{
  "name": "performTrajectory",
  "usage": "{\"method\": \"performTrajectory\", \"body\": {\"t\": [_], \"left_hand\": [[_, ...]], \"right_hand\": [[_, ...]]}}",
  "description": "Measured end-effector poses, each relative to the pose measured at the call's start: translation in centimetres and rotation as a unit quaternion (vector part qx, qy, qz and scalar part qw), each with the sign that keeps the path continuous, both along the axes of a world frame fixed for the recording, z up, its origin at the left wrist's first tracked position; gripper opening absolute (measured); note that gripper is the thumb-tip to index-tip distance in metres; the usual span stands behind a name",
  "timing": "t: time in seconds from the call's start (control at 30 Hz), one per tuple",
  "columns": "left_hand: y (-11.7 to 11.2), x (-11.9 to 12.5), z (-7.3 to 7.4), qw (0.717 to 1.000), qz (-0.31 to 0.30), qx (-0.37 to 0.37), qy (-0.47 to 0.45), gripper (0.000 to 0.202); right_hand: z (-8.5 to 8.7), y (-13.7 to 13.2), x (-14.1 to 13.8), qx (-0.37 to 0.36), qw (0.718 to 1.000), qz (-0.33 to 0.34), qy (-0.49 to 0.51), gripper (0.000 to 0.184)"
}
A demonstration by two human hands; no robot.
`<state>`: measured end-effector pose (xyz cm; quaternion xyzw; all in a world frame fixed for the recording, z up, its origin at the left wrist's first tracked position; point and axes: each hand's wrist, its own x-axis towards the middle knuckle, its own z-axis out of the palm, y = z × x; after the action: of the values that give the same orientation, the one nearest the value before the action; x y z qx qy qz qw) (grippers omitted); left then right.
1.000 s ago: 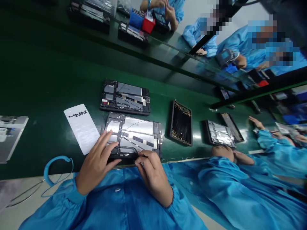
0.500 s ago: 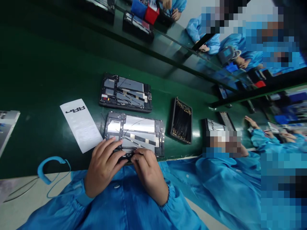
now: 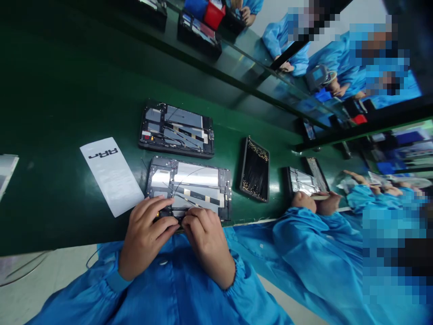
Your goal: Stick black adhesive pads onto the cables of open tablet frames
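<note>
In front of me lies an opened electronic device (image 3: 196, 174), a black frame with silver panels, thin black cables and a dark flat strip. My left hand (image 3: 146, 239) rests over its near left corner, thumb and index finger pressed together at the edge. My right hand (image 3: 209, 241) is beside it, fingers bent and pinched at the same near edge. The fingertips of both hands almost meet. Whatever they hold is hidden or too small to make out. A second, similar opened device (image 3: 184, 121) lies just behind the first.
A white printed sheet (image 3: 113, 183) lies left of the devices. To the right stands a black tray (image 3: 241, 174) of thin black cables with gold ends. A co-worker's hands (image 3: 304, 201) work farther right. A raised shelf (image 3: 233, 81) runs behind, carrying boxes and a red bin (image 3: 214, 16).
My right hand has slid slightly left along the device's edge, nearer my left hand. My left hand has barely moved. The blue coiled cord at lower left has mostly dropped from view.
</note>
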<state>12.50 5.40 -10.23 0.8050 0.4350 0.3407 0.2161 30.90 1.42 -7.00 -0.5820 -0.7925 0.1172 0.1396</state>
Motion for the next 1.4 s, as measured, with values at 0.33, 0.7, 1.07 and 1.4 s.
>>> {"method": "performTrajectory", "body": {"t": [0.33, 0.7, 1.07, 1.4], "left_hand": [[0.2, -0.1, -0.1, 1.000, -0.010, 0.012, 0.002, 0.010], [0.1, 0.3, 0.6, 0.998, -0.006, 0.053, 0.040, 0.003], [0.3, 0.7, 0.7, 0.999, -0.010, 0.024, 0.031, 0.005], [0.2, 0.7, 0.4, 0.997, -0.011, 0.069, 0.025, 0.007]], "right_hand": [[0.8, 0.4, -0.6, -0.033, 0.999, -0.013, -0.037, 0.009], [-0.3, -0.1, 1.9, 0.013, 0.984, -0.038, 0.175, 0.013], [-0.8, 0.2, 1.5, 0.000, 0.982, -0.022, 0.185, 0.011], [-1.0, -0.1, 1.5, 0.006, 0.987, -0.033, 0.155, 0.009]]}}
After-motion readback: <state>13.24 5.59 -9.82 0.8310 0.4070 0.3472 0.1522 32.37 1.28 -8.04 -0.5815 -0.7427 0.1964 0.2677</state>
